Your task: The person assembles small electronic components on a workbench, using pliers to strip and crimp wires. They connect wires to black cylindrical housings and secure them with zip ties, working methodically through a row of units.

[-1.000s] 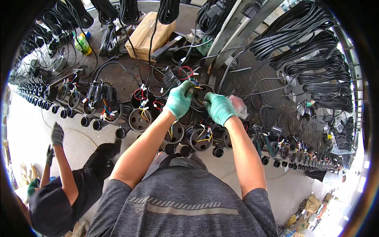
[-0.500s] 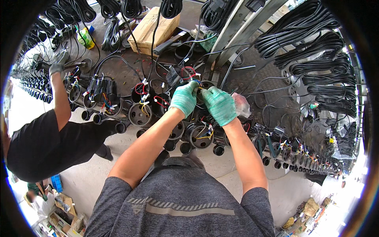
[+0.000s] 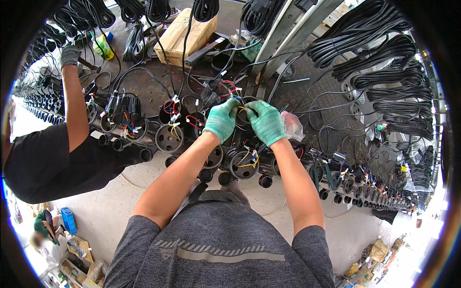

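Note:
Both of my hands wear green knit gloves and meet over a row of black round housings. My left hand (image 3: 223, 120) pinches thin coloured wires (image 3: 240, 107), blue and yellow among them, at its fingertips. My right hand (image 3: 265, 122) is closed at the end of the same wires, with a dark strand by its fingertips; its exact grip is partly hidden. Just beyond the left glove lies a black box-shaped part (image 3: 210, 97) with red wires (image 3: 227, 87) and white connectors. Nearer to me, a round black housing (image 3: 243, 164) holds yellow and white wires.
Coiled black cables (image 3: 357, 36) hang along the back and right. A metal post (image 3: 283, 45) rises behind my hands, near a cardboard box (image 3: 186, 37). A plastic bag (image 3: 292, 126) lies beside my right glove. At left, a co-worker's gloved hand (image 3: 69, 56) holds a dark tool (image 3: 90, 65).
My fingertips have moved slightly apart, showing more of the yellow wire between them. The co-worker's hand has risen, and a dark tool now shows in it.

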The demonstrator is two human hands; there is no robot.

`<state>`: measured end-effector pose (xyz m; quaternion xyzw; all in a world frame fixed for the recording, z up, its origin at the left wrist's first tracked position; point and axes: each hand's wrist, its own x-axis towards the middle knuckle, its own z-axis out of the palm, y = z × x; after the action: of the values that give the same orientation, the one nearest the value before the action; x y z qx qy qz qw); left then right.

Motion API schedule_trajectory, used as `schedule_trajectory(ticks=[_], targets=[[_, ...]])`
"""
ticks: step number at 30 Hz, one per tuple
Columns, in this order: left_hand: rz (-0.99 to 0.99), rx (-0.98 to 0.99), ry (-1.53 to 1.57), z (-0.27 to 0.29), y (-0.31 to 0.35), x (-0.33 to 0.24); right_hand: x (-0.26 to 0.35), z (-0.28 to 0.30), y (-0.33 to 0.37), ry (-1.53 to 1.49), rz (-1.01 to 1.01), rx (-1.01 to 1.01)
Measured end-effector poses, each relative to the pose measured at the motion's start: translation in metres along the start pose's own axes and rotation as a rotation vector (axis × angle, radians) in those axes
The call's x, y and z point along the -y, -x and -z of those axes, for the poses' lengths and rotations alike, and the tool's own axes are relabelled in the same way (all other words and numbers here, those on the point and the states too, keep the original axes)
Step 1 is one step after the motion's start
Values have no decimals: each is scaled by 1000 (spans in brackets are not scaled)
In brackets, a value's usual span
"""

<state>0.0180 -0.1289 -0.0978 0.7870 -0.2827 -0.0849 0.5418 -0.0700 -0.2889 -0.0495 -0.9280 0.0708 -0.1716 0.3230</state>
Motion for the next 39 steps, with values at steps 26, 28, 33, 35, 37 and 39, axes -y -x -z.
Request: schedule_trajectory(ticks=[26, 28, 33, 35, 37, 39], targets=[[-60, 12, -84, 2, -1, -9, -3, 16, -3, 183, 257, -16], [-41, 8, -82, 2, -2, -7, 2, 18, -3, 350, 350, 61], [-51, 32, -38, 5, -1, -11, -6, 16, -9, 518, 462, 132], [-68, 43, -42, 6, -3, -10, -9, 15, -14, 519, 511, 131], [-76, 57, -39, 7, -3, -10, -7, 16, -17, 504, 438, 178], [-72, 47, -67, 8, -2, -11, -6, 11, -17, 339, 265, 203]])
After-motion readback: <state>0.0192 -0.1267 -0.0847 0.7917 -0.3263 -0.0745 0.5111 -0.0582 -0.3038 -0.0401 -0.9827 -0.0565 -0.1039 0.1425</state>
